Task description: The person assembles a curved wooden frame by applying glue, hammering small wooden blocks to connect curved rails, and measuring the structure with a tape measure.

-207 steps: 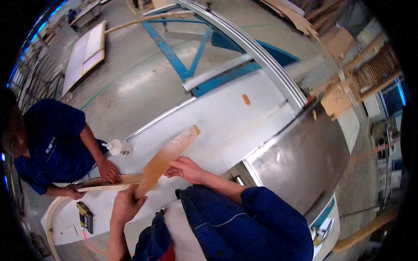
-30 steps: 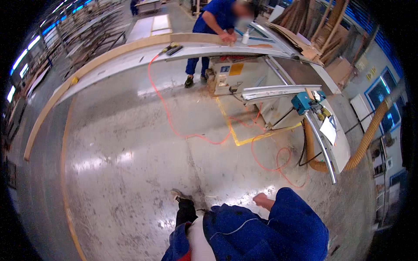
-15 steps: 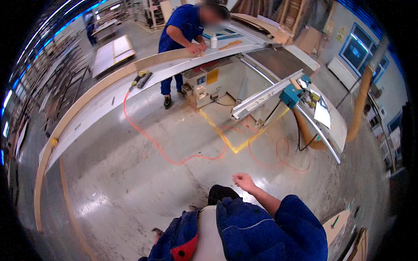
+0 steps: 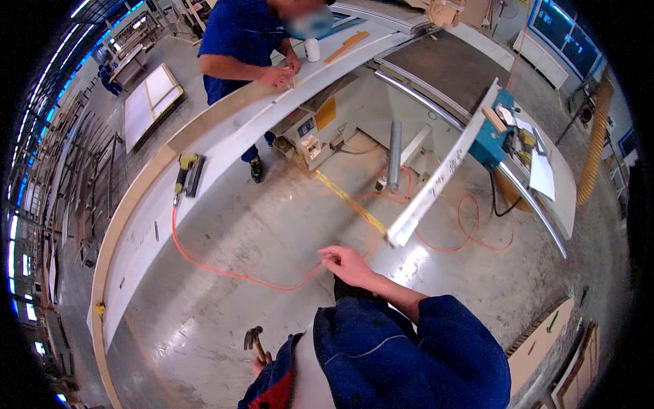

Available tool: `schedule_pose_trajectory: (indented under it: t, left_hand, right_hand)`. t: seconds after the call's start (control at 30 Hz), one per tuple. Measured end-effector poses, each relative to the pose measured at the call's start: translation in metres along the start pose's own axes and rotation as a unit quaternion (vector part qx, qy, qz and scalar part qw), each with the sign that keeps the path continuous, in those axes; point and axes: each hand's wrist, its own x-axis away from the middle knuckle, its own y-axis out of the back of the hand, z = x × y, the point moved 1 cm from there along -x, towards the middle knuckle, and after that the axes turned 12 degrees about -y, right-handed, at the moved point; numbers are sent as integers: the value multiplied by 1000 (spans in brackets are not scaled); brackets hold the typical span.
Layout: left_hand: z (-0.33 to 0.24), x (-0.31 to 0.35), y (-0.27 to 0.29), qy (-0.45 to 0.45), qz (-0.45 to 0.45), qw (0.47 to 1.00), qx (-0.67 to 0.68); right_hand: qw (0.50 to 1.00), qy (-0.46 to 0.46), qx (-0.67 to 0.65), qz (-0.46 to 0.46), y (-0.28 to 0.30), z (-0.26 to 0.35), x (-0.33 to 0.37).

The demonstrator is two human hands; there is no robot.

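My left hand (image 4: 260, 365), low and mostly hidden by my jacket, grips a claw hammer (image 4: 258, 346) by its wooden handle, head upward. In front of my body is my right hand (image 4: 347, 266), fingers loosely bent and a little apart, with nothing visible in them. Ahead, a long white curved panel (image 4: 225, 143) carries a thin upright wooden strip (image 4: 146, 167) along its far edge. A yellow-and-black nail gun (image 4: 186, 177) lies on the panel, joined to an orange air hose (image 4: 225, 273). Neither of my hands touches these.
A co-worker in blue (image 4: 238, 48) leans over the panel, hands on the strip near a white bottle (image 4: 312, 50). A panel saw's metal fence (image 4: 449, 167) juts toward me at right. The hose loops over the floor. A pale board (image 4: 541, 351) stands at the lower right.
The panel, nail gun and saw appear nearer as my view has shifted forward. My right hand has swung left across my body. The hammer in my left hand has come into sight.
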Motion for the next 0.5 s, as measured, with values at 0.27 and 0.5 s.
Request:
schedule_pose_trajectory:
  t: [0.27,0.5]
  left_hand:
    - [-210,-64,-18,8,-14,999,-38]
    - [-304,-128,-22,-20,-7,999,-28]
  right_hand:
    - [998,-31,-42,-19,60,28,-152]
    - [995,-45,-75,-55,83,15,-214]
